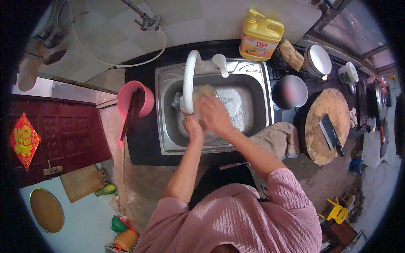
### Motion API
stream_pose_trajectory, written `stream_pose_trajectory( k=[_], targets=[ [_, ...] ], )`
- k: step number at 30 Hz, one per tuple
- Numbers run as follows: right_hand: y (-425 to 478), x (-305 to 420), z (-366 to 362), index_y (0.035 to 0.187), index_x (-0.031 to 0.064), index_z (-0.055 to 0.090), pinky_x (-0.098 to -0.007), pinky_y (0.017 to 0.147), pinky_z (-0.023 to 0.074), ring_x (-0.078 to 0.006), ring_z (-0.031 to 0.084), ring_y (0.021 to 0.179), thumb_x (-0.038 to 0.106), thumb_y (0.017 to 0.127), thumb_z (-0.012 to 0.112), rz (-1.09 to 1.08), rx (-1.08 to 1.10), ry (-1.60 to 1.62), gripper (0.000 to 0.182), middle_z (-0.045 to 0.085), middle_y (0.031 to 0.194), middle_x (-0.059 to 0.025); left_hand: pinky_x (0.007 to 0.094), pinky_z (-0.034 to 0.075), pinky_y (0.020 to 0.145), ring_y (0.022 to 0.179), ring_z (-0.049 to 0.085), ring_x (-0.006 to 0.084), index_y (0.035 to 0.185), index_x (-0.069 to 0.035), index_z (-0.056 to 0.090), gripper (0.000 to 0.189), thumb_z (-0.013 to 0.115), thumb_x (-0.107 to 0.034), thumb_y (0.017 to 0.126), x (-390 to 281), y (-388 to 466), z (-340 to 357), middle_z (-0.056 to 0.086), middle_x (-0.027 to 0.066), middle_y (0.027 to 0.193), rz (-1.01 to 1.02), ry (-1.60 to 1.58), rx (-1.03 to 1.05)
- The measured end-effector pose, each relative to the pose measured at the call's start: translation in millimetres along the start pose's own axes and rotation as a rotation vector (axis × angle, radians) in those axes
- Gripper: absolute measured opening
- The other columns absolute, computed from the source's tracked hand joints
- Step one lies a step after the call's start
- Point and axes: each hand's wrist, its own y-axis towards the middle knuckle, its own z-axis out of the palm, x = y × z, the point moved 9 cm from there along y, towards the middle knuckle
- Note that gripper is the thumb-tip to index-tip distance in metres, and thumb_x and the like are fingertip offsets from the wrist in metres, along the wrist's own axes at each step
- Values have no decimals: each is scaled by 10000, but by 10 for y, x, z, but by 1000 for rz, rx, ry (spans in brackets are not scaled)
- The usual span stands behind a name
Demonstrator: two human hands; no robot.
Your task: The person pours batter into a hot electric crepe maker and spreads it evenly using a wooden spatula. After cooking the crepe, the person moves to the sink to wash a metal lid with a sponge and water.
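Both hands are inside the stainless-steel sink, below the white curved faucet spout. My left hand is at the spout's end, fingers curled at the near edge of a round dish-like vessel. My right hand is blurred by motion and lies over that vessel. Its palm side is hidden, so I cannot tell whether it holds anything. The vessel is mostly covered by the hands and spout, and its exact kind is unclear. Water shines on the sink floor at the right.
Left of the sink, a pink plastic dipper holds dark chopsticks. Behind stands a yellow detergent jug. At right are a bowl, a grey towel, and a round wooden chopping board bearing a cleaver.
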Motion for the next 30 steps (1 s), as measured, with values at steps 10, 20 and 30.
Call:
stream_pose_trajectory(
  k=[10, 20, 30],
  targets=[
    [64, 572, 64, 1026, 39, 649, -474, 984, 390, -370, 489, 1165, 168, 841, 554, 27, -37, 10, 245, 583, 1134, -178, 333, 380, 397, 466, 502, 193, 701, -97, 558, 414, 488, -437, 927, 5, 290, -311, 501, 38, 575, 408, -96, -13],
    [-395, -1690, 731, 1197, 87, 616, -363, 911, 451, -306, 600, 1039, 354, 959, 449, 924, 24, 434, 394, 651, 1112, -148, 269, 228, 338, 368, 294, 119, 613, -180, 311, 539, 501, -585, 915, -167, -132, -359, 282, -39, 497, -114, -58, 39],
    [-1237, -675, 616, 1365, 43, 446, -440, 1092, 264, -381, 374, 1302, 265, 978, 398, 734, -315, 240, 449, 436, 1379, -225, 293, 271, 369, 397, 325, 129, 631, -146, 350, 555, 470, -604, 921, -69, 12, -158, 343, -13, 509, -73, -155, -38]
  ],
)
